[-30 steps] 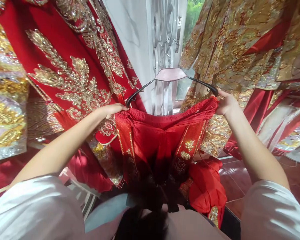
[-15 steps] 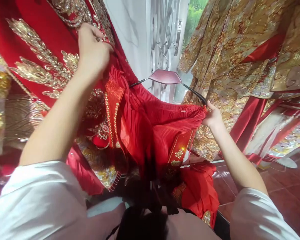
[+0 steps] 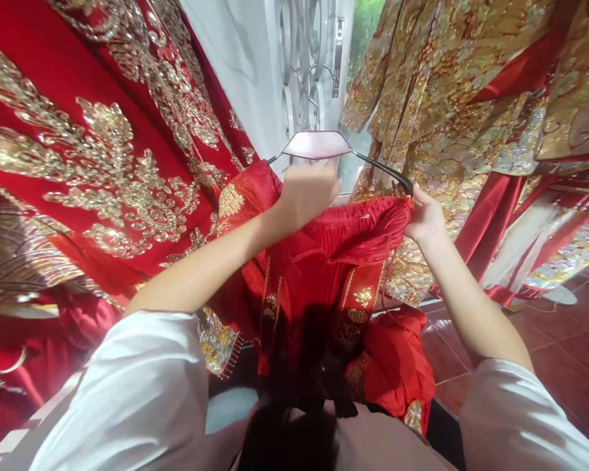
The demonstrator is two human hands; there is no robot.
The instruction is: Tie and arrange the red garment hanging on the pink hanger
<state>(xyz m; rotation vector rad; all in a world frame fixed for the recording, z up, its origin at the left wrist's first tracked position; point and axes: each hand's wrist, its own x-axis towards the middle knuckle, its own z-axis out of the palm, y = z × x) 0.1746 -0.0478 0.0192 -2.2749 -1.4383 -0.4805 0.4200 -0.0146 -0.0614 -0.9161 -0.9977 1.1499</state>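
Observation:
A red embroidered skirt (image 3: 334,261) hangs in front of me by its waistband, just below a hanger (image 3: 319,145) with a pink centre and black arms. My left hand (image 3: 307,193) is closed on the waistband near its middle, under the hanger's centre. My right hand (image 3: 425,216) grips the waistband's right end together with the tip of the hanger's right arm. The skirt's lower part falls out of sight behind my body.
A red robe with gold embroidery (image 3: 103,144) hangs close on the left. Gold and red garments (image 3: 471,118) hang on the right. A white wall and a window with metal scrollwork (image 3: 304,59) lie behind the hanger. Red floor tiles (image 3: 559,347) show at right.
My left hand has come down from the upper left and moved right to the middle of the waistband under the hanger. My right hand stays on the skirt's right end.

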